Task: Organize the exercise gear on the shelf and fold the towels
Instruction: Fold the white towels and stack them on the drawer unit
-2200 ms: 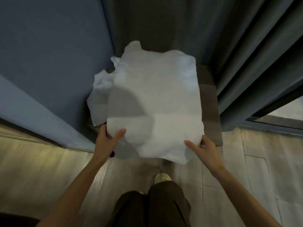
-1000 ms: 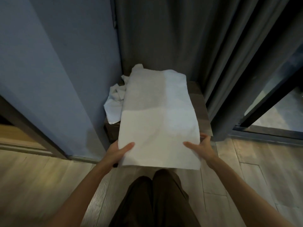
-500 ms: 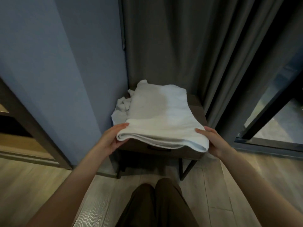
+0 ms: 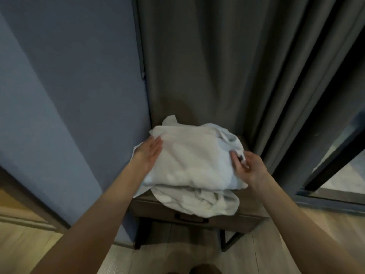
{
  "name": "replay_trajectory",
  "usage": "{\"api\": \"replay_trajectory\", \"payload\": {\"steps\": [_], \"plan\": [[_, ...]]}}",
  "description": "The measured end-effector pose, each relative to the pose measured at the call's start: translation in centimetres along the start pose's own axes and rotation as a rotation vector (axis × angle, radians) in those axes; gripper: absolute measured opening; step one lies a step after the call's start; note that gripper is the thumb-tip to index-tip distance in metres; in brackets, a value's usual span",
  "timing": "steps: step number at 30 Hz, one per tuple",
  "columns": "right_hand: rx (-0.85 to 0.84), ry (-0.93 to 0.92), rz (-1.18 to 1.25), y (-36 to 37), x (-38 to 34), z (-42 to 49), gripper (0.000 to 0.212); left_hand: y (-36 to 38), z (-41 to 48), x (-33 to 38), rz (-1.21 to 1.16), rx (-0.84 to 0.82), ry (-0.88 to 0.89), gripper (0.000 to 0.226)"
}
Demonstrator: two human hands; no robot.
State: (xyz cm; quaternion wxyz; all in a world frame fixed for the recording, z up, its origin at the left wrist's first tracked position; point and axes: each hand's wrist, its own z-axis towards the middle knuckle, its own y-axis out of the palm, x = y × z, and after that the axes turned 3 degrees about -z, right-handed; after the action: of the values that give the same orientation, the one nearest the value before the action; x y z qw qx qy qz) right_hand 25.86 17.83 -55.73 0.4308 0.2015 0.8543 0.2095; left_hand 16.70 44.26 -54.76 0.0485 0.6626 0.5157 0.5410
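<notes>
Folding the white towel (image 4: 187,161) on the worktop (image 4: 245,218)

Soft and limp; our left hand (image 4: 150,153) lies flat, released, our right hand (image 4: 246,167) pinches its edge.

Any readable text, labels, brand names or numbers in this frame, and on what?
None. The white towels show no tag or print, and the small table, its drawer handle, the curtain and the blue wall are plain. Both hands are bare.

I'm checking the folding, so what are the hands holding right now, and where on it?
The white towel: left hand flat against its left edge, right hand gripping its right edge.
</notes>
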Motion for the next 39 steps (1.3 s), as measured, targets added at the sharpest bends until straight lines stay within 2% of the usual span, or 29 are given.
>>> {"api": "replay_trajectory", "payload": {"steps": [3,5,7,10,12,14,16,18,20,22,24,27,31,33,34,36,37,39], "plan": [[0.030,-0.116,-0.252,-0.7,1.6,2.0,0.016,-0.5,2.0,-1.6,0.597,0.038,0.248,0.047],[0.061,-0.280,-0.708,-1.8,2.8,3.3,0.041,-1.9,2.2,-3.1,1.045,0.009,0.472,0.056],[0.119,-0.386,-1.081,-2.8,3.8,4.3,0.061,-3.9,2.6,-4.9,1.274,0.021,0.634,0.066],[0.252,-0.378,-1.265,-3.8,4.7,4.8,0.069,-5.3,2.7,-6.4,1.268,0.168,0.526,0.078],[0.315,-0.323,-1.292,-3.9,4.6,5.2,0.076,-5.4,2.7,-6.5,1.223,0.240,0.462,0.084],[0.375,-0.230,-1.256,-4.0,4.4,5.3,0.083,-5.2,2.4,-6.0,1.165,0.252,0.445,0.077],[0.340,-0.202,-1.197,-4.0,4.1,5.2,0.075,-4.9,1.9,-5.5,1.131,0.228,0.438,0.061],[0.313,-0.334,-1.102,-4.1,4.1,4.8,0.048,-4.6,1.6,-4.8,1.128,0.200,0.471,0.051],[0.291,-0.568,-1.019,-4.1,4.0,3.7,0.023,-4.4,1.5,-4.0,1.138,0.161,0.517,0.051],[0.257,-0.808,-1.013,-4.2,3.5,2.6,0.016,-4.2,1.8,-3.3,1.158,0.131,0.549,0.051],[0.244,-0.942,-1.042,-4.0,3.0,2.2,0.015,-4.1,2.5,-2.8,1.187,0.123,0.542,0.049],[0.316,-0.958,-1.098,-4.0,3.2,3.1,0.013,-4.3,3.8,-3.0,1.237,0.126,0.439,0.053],[0.310,-0.845,-1.193,-4.7,4.1,5.2,0.017,-4.9,5.1,-3.4,1.320,0.123,0.344,0.055],[0.298,-0.803,-1.271,-5.2,4.1,6.0,0.012,-4.9,4.8,-3.7,1.344,0.167,0.418,0.054],[0.313,-0.817,-1.341,-5.4,4.0,6.0,0.008,-5.0,4.3,-3.9,1.369,0.198,0.512,0.054],[0.348,-0.919,-1.477,-5.9,4.0,5.5,0.020,-5.3,3.0,-4.3,1.460,0.185,0.810,0.050],[0.300,-1.012,-1.517,-6.1,4.1,4.8,0.028,-5.6,2.3,-4.5,1.510,0.115,0.981,0.044],[0.044,-1.214,-1.661,-6.4,4.5,3.4,0.041,-6.7,1.3,-5.4,1.642,-0.100,1.230,0.042]]}}
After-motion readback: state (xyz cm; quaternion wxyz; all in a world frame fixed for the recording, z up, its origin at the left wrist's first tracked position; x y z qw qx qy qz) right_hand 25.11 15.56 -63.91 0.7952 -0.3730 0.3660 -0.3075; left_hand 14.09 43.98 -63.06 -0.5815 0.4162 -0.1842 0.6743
